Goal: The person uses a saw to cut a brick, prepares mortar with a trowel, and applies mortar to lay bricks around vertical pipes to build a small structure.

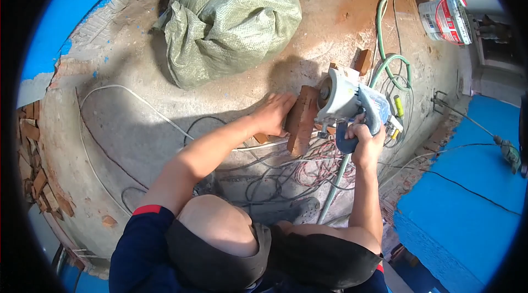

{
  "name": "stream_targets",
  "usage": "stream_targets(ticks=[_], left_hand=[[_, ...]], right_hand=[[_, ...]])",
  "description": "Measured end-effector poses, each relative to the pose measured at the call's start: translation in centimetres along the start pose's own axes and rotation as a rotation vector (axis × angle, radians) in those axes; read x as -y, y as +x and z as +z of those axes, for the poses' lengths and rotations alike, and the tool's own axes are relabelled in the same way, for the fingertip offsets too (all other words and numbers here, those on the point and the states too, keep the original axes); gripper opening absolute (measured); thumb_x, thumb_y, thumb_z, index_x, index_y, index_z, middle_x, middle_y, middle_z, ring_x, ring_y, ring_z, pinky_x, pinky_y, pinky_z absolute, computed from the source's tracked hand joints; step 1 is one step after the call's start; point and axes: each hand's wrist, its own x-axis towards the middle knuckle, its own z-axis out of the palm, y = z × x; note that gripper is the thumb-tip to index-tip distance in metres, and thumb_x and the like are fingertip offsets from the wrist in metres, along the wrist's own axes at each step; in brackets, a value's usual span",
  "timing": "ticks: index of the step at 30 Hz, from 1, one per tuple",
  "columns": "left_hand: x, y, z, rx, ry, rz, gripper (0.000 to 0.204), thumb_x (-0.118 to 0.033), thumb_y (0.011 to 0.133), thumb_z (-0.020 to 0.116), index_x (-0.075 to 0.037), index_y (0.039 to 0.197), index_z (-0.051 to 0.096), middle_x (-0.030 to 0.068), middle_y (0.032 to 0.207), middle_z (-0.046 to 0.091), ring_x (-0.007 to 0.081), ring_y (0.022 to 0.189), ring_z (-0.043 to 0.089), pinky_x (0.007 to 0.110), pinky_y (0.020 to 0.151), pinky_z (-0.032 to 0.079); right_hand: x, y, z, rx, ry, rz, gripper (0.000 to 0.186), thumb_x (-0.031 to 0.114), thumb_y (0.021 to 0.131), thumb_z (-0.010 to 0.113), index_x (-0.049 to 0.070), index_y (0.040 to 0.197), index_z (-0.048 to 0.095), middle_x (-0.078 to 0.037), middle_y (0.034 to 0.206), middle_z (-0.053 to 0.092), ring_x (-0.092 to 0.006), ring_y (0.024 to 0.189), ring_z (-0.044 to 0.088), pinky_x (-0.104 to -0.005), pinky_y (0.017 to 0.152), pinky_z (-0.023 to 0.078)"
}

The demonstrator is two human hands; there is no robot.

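Note:
My right hand (367,134) is wrapped around the dark handle of a grey handheld power cutter (344,95). The cutter's round guard is up against the right side of a reddish brick (302,122). My left hand (273,115) grips that brick from its left side, fingers bent over its edge. The cutter's blade is mostly hidden by the guard and the brick. Smaller brick pieces, such as the reddish one (363,62), lie just beyond the tool, and another piece (260,138) is under my left hand.
A large pale-green woven sack (231,18) stands ahead. Tangled cables (313,172) spread across the concrete floor near my feet. A green hose (379,18) curls at the far right, with buckets (445,21) behind it. Broken bricks (41,180) are piled at the left.

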Motion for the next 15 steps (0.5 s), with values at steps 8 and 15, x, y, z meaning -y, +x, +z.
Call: stream_targets(ticks=[8, 15], left_hand=[[0.72, -0.09, 0.83, -0.024, 0.025, 0.006, 0.107, -0.029, 0.049, 0.087, 0.004, 0.136, 0.034, 0.0221, 0.133, 0.041, 0.0387, 0.122, 0.042, 0.047, 0.103, 0.032], [0.80, 0.06, 0.88, 0.040, 0.022, -0.030, 0.109, -0.027, 0.051, 0.087, 0.005, 0.139, 0.031, 0.0230, 0.137, 0.039, 0.0383, 0.127, 0.038, 0.049, 0.108, 0.028]], right_hand=[[-0.04, 0.09, 0.60, 0.014, -0.048, 0.027, 0.014, -0.001, 0.073, 0.051, -0.003, 0.087, 0.051, -0.007, 0.068, 0.049, -0.0157, 0.054, 0.047, -0.0305, 0.052, 0.044], [0.06, -0.26, 0.98, 0.022, -0.052, 0.058, 0.014, -0.001, 0.074, 0.050, -0.003, 0.088, 0.052, -0.007, 0.069, 0.049, -0.0154, 0.053, 0.047, -0.0306, 0.051, 0.044]])
